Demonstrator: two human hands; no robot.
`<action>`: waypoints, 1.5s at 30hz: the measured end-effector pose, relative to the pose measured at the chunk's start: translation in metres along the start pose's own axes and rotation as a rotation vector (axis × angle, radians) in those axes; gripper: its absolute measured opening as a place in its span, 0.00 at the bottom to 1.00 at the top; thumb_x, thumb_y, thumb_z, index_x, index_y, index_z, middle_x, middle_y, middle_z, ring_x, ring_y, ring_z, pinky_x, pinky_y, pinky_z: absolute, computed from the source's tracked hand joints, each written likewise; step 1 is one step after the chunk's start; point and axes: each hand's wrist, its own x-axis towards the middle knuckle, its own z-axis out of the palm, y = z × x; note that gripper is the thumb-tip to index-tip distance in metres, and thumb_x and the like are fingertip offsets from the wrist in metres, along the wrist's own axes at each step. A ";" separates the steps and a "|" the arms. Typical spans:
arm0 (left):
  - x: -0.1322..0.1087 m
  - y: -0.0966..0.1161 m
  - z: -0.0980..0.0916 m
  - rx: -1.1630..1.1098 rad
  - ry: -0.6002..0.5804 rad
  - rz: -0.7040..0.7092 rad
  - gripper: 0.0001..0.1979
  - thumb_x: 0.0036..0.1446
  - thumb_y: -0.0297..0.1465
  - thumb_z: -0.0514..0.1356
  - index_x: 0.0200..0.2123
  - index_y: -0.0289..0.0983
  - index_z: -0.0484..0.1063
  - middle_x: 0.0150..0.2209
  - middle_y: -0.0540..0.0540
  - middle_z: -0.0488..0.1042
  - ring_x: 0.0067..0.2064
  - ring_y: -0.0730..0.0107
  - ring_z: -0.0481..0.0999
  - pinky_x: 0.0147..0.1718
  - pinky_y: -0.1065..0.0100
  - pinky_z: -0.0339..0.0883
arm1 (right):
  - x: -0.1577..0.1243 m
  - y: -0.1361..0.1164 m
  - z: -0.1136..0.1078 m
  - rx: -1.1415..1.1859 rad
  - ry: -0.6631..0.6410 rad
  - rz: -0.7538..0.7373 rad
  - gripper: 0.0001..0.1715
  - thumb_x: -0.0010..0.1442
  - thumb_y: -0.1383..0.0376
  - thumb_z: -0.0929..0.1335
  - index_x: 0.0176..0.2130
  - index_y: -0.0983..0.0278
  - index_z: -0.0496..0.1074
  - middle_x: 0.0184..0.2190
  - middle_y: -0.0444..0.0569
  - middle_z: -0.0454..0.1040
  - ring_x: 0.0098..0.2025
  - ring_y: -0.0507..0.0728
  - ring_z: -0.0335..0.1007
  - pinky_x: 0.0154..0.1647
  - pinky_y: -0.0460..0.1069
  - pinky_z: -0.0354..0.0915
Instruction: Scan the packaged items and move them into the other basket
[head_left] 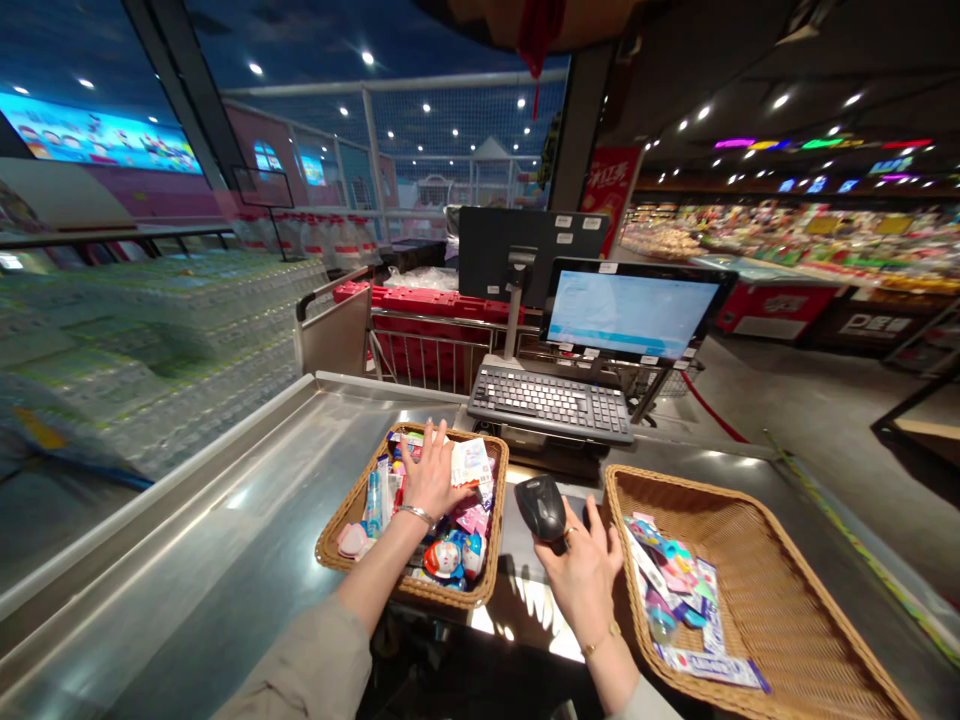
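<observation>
My left hand (431,475) rests, fingers spread, on small packaged goods in a wicker basket (352,520), beside a white packet (472,462). Capsule toys in plastic (442,558) and other bright sweets fill that basket. My right hand (581,575) is shut around a black handheld barcode scanner (541,508), held above the counter between the baskets. To its right, a larger wicker basket (780,590) holds a small pile of flat wrapped items (675,600) on its near-left side.
A stainless steel checkout counter (225,560) runs around both baskets. A keyboard (550,402) and a lit monitor (628,310) stand ahead. Behind them are a red cart (427,340) and a dark rear display (525,250). Shrink-wrapped bottled water (150,350) is stacked left; store displays (787,235) lie right.
</observation>
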 end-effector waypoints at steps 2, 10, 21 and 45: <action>0.001 0.005 -0.002 -0.006 0.006 0.005 0.40 0.46 0.52 0.63 0.58 0.34 0.66 0.69 0.34 0.48 0.71 0.40 0.32 0.63 0.31 0.25 | -0.001 0.000 -0.001 -0.014 0.005 -0.002 0.19 0.53 0.61 0.65 0.44 0.58 0.76 0.55 0.46 0.73 0.67 0.66 0.48 0.64 0.66 0.40; 0.004 0.022 -0.003 -0.018 0.041 0.032 0.39 0.47 0.52 0.63 0.56 0.33 0.66 0.69 0.32 0.48 0.70 0.40 0.34 0.63 0.30 0.27 | -0.006 0.005 -0.005 -0.022 0.027 0.000 0.19 0.55 0.61 0.66 0.46 0.59 0.75 0.55 0.46 0.72 0.67 0.67 0.48 0.64 0.67 0.41; 0.011 0.040 -0.004 -0.088 0.067 0.050 0.39 0.46 0.51 0.65 0.56 0.33 0.66 0.69 0.31 0.46 0.70 0.39 0.34 0.62 0.30 0.26 | -0.009 0.003 -0.016 -0.024 0.040 -0.013 0.16 0.53 0.62 0.66 0.42 0.58 0.77 0.54 0.46 0.74 0.67 0.67 0.50 0.64 0.67 0.43; 0.019 0.057 -0.001 -0.117 0.089 0.075 0.38 0.49 0.50 0.63 0.57 0.32 0.65 0.70 0.32 0.42 0.71 0.43 0.38 0.63 0.33 0.20 | -0.008 0.006 -0.021 -0.017 -0.016 -0.023 0.17 0.52 0.64 0.67 0.43 0.56 0.77 0.55 0.44 0.73 0.67 0.67 0.50 0.65 0.67 0.42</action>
